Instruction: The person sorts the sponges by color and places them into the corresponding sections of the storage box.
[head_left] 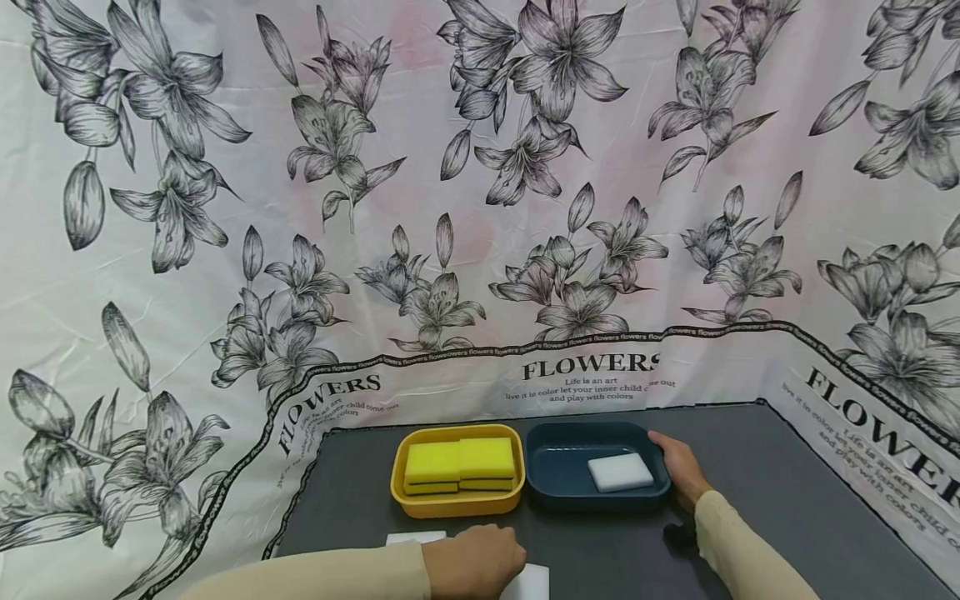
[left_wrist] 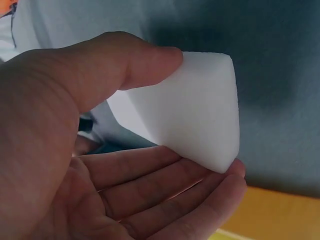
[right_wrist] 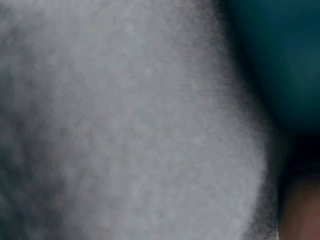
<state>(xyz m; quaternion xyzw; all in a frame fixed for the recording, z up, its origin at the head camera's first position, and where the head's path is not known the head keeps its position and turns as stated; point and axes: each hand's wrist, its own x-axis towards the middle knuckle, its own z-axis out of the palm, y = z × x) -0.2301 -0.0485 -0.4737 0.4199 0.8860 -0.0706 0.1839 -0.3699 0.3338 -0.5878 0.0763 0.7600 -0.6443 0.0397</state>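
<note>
My left hand [head_left: 476, 562] is low in the middle of the head view. In the left wrist view it pinches a white foam sponge [left_wrist: 202, 105] between the thumb and the fingertips. My right hand [head_left: 681, 468] grips the right end of a dark blue tray [head_left: 547, 483], its fingers at the rim. One white sponge [head_left: 621, 472] lies flat inside that tray. Close up in the right wrist view are the blurred teal tray wall [right_wrist: 285, 55] and a bit of finger. Another white sponge [head_left: 415, 537] lies partly hidden behind the left forearm.
A yellow tray [head_left: 457, 507] stands against the blue one's left side, with several yellow sponges [head_left: 480, 458] stacked in it. A small black object [head_left: 678, 537] is beside the right wrist. Flower-printed cloth [head_left: 435, 383] hangs behind the grey table [head_left: 352, 483] and at its sides.
</note>
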